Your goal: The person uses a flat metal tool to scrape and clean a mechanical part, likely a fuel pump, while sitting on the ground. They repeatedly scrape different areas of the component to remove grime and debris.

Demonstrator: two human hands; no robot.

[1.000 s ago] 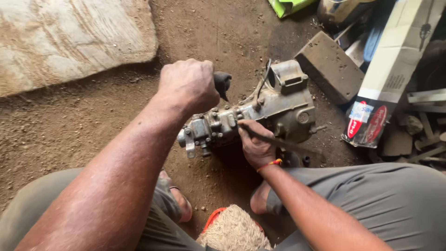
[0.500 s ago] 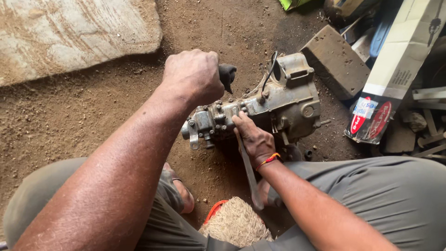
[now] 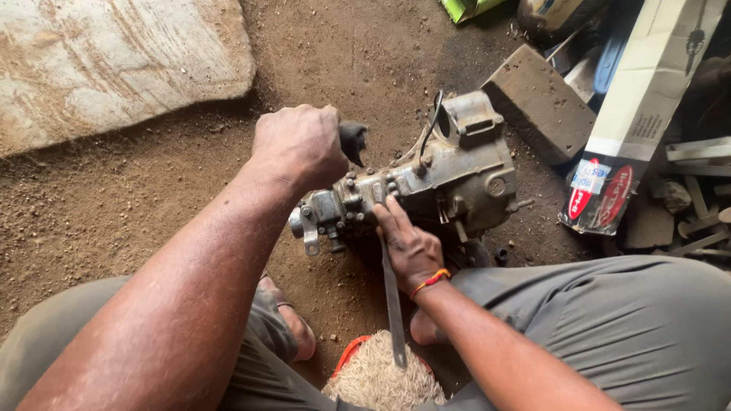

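Since the last look, his right hand (image 3: 409, 247) has been sliding lower on the grimy metal engine part (image 3: 426, 186), and the flat metal blade (image 3: 392, 304) is now hanging toward the straw pad (image 3: 384, 377). That hand is pinching the blade against the casting. His left hand (image 3: 299, 144) is fisting a dark-handled tool (image 3: 352, 141) above it, mid dirt floor (image 3: 137, 190).

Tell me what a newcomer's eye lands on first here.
First, the grimy grey metal engine block on the brown dirt floor, mid-frame between the person's knees. The left hand is fisted around a dark handle above its left end, while the right hand presses a long flat metal tool against its near side. A pale flat stone slab fills the upper left.
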